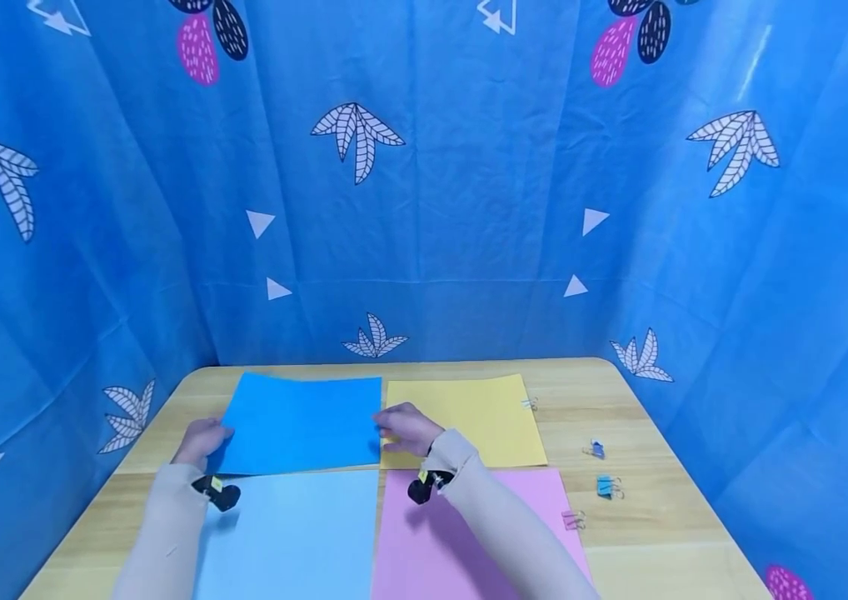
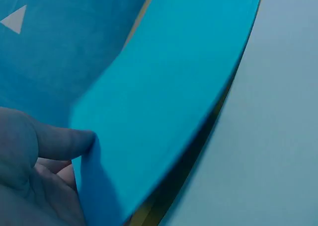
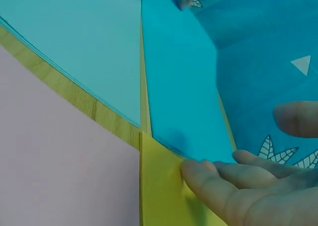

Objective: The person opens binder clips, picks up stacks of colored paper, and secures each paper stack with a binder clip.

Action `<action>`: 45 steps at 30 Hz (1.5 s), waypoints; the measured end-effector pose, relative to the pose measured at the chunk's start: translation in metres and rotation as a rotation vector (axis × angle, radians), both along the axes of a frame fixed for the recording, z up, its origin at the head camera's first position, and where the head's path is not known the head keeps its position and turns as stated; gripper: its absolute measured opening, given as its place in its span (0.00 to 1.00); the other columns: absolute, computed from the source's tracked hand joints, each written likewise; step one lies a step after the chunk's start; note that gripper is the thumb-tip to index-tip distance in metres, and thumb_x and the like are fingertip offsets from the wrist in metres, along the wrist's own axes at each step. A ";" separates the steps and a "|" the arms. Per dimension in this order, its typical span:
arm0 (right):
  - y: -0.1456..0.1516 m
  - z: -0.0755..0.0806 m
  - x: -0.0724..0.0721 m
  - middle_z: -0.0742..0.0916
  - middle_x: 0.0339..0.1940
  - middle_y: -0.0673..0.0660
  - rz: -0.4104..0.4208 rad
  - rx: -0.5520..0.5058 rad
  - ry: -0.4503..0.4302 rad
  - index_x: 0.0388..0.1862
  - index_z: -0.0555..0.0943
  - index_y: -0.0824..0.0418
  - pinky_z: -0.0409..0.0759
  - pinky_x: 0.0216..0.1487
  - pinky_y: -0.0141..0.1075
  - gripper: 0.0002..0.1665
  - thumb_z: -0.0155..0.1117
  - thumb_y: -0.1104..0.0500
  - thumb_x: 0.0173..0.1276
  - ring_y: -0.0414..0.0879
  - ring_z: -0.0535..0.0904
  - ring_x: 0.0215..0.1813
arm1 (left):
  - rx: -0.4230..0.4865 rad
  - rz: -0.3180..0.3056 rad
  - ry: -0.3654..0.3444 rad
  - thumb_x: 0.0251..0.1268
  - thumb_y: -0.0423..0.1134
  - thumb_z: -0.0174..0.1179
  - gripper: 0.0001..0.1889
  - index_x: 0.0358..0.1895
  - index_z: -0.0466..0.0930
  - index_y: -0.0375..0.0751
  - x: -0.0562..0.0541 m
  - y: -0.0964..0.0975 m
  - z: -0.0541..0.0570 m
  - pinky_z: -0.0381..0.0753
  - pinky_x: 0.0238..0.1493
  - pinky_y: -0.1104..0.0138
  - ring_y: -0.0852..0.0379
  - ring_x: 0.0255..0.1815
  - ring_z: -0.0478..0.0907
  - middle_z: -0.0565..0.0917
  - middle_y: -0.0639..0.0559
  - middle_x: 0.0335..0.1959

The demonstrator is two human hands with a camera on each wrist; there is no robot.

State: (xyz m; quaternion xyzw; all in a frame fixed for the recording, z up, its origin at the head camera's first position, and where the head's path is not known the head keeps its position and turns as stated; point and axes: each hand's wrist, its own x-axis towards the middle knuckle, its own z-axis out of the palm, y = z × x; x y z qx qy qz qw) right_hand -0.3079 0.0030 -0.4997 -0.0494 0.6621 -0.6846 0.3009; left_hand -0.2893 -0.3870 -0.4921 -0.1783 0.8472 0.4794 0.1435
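Evening up the blue paper (image 1: 296,425): I judge this to be the step in hand, its edges being squared between both grips.
Left grip (image 1: 202,439): I have it pinching the paper's left edge, thumb on top, fingers underneath.
Right grip (image 1: 407,428): fingers extended at the opposite edge, thumb held away; I see nothing pinched there.
Next move: to my mind, it calls for a light left pinch while the right fingers press flush to their edge, without nudging the yellow paper (image 1: 469,421) below them.
Blue paper's place: far left part of the surface (image 1: 649,450), just beside the yellow paper and beyond the pale blue paper (image 1: 296,533).
Blue paper's look: plain, strong blue, apparently several sheets, judging by the layered edge in my right wrist feed; the left end is raised and bent, with a dark gap beneath.
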 end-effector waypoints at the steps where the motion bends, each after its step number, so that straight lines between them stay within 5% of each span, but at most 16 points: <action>1: 0.001 -0.002 0.000 0.81 0.47 0.56 -0.003 0.011 0.002 0.73 0.68 0.72 0.71 0.77 0.59 0.27 0.53 0.61 0.81 0.48 0.79 0.51 | 0.010 0.000 0.013 0.84 0.44 0.38 0.35 0.80 0.39 0.24 0.000 -0.002 -0.001 0.49 0.80 0.31 0.20 0.80 0.42 0.43 0.20 0.80; 4: 0.002 -0.006 -0.003 0.80 0.63 0.64 -0.032 0.033 0.002 0.72 0.69 0.71 0.75 0.75 0.54 0.27 0.57 0.60 0.80 0.56 0.78 0.65 | 0.043 0.018 0.051 0.85 0.47 0.37 0.34 0.83 0.41 0.31 0.001 -0.005 -0.003 0.51 0.78 0.30 0.21 0.81 0.43 0.43 0.23 0.82; 6: 0.002 -0.007 -0.005 0.77 0.69 0.67 -0.057 0.034 0.005 0.74 0.67 0.72 0.79 0.70 0.50 0.30 0.59 0.60 0.79 0.56 0.78 0.64 | 0.067 0.032 0.083 0.86 0.50 0.38 0.35 0.83 0.41 0.34 0.002 -0.007 -0.003 0.52 0.77 0.29 0.21 0.81 0.44 0.44 0.24 0.82; 11: -0.001 -0.005 -0.012 0.81 0.62 0.66 -0.100 0.067 0.080 0.79 0.59 0.72 0.84 0.53 0.43 0.40 0.62 0.58 0.77 0.50 0.80 0.44 | 0.117 0.026 0.191 0.86 0.53 0.39 0.37 0.84 0.39 0.35 0.005 -0.013 -0.002 0.52 0.79 0.31 0.24 0.82 0.46 0.46 0.25 0.83; 16: -0.006 0.002 -0.020 0.87 0.50 0.68 -0.194 0.091 0.273 0.74 0.70 0.70 0.87 0.50 0.49 0.30 0.61 0.60 0.78 0.64 0.85 0.47 | 0.149 0.033 0.329 0.85 0.56 0.41 0.36 0.83 0.46 0.37 0.009 -0.012 -0.004 0.53 0.80 0.34 0.29 0.83 0.51 0.52 0.27 0.83; 20: -0.013 0.012 -0.020 0.88 0.41 0.70 -0.273 0.093 0.524 0.55 0.82 0.72 0.89 0.48 0.56 0.13 0.59 0.64 0.79 0.71 0.85 0.46 | 0.135 0.063 0.452 0.83 0.58 0.43 0.31 0.78 0.58 0.44 0.009 -0.010 0.000 0.66 0.80 0.50 0.57 0.72 0.72 0.74 0.48 0.73; 22: -0.017 0.017 -0.019 0.88 0.40 0.71 -0.286 0.092 0.625 0.47 0.84 0.72 0.89 0.48 0.56 0.10 0.59 0.65 0.79 0.71 0.86 0.45 | 0.105 0.086 0.497 0.82 0.59 0.44 0.29 0.75 0.62 0.47 0.008 -0.010 0.002 0.72 0.73 0.64 0.73 0.60 0.74 0.79 0.64 0.62; 24: -0.022 0.019 -0.016 0.88 0.40 0.70 -0.290 0.086 0.676 0.46 0.85 0.71 0.90 0.49 0.53 0.10 0.58 0.66 0.79 0.69 0.87 0.44 | 0.078 0.112 0.509 0.82 0.59 0.44 0.28 0.74 0.63 0.48 0.009 -0.009 0.004 0.74 0.67 0.69 0.82 0.54 0.71 0.78 0.68 0.59; 26: -0.025 0.019 -0.014 0.88 0.39 0.70 -0.292 0.087 0.703 0.46 0.85 0.70 0.90 0.49 0.48 0.10 0.58 0.66 0.79 0.67 0.87 0.44 | 0.088 0.135 0.502 0.82 0.59 0.43 0.30 0.77 0.61 0.47 0.009 -0.009 0.005 0.74 0.71 0.66 0.76 0.60 0.74 0.79 0.58 0.66; 29: -0.029 0.016 -0.012 0.88 0.38 0.69 -0.301 0.121 0.716 0.45 0.86 0.68 0.90 0.46 0.39 0.11 0.58 0.64 0.80 0.60 0.87 0.41 | 0.141 0.160 0.469 0.83 0.58 0.43 0.31 0.79 0.57 0.47 0.010 -0.008 0.001 0.65 0.80 0.49 0.54 0.75 0.71 0.68 0.40 0.78; 32: -0.030 0.013 -0.012 0.89 0.38 0.66 -0.305 0.160 0.718 0.45 0.86 0.67 0.88 0.43 0.31 0.11 0.58 0.63 0.80 0.51 0.86 0.39 | 0.190 0.199 0.449 0.83 0.56 0.45 0.23 0.74 0.62 0.58 0.012 -0.008 -0.005 0.60 0.82 0.44 0.41 0.83 0.59 0.70 0.45 0.77; 37: -0.032 0.009 -0.011 0.89 0.37 0.61 -0.296 0.199 0.729 0.46 0.87 0.66 0.86 0.41 0.29 0.11 0.58 0.63 0.80 0.41 0.83 0.37 | 0.206 0.202 0.459 0.82 0.57 0.46 0.22 0.74 0.62 0.63 0.016 -0.009 -0.016 0.59 0.82 0.42 0.38 0.84 0.55 0.70 0.48 0.76; 42: -0.035 0.004 -0.010 0.88 0.32 0.59 -0.292 0.266 0.723 0.45 0.88 0.64 0.78 0.31 0.27 0.12 0.58 0.61 0.81 0.37 0.76 0.29 | 0.181 0.097 0.433 0.82 0.62 0.38 0.36 0.84 0.47 0.50 0.018 -0.013 -0.021 0.52 0.81 0.35 0.32 0.85 0.48 0.53 0.35 0.84; 45: -0.035 0.002 -0.010 0.84 0.26 0.58 -0.305 0.273 0.738 0.42 0.88 0.64 0.74 0.26 0.28 0.13 0.57 0.61 0.81 0.37 0.72 0.25 | 0.107 0.098 0.452 0.82 0.64 0.37 0.37 0.81 0.55 0.43 0.018 -0.013 -0.021 0.55 0.80 0.34 0.31 0.83 0.52 0.59 0.34 0.82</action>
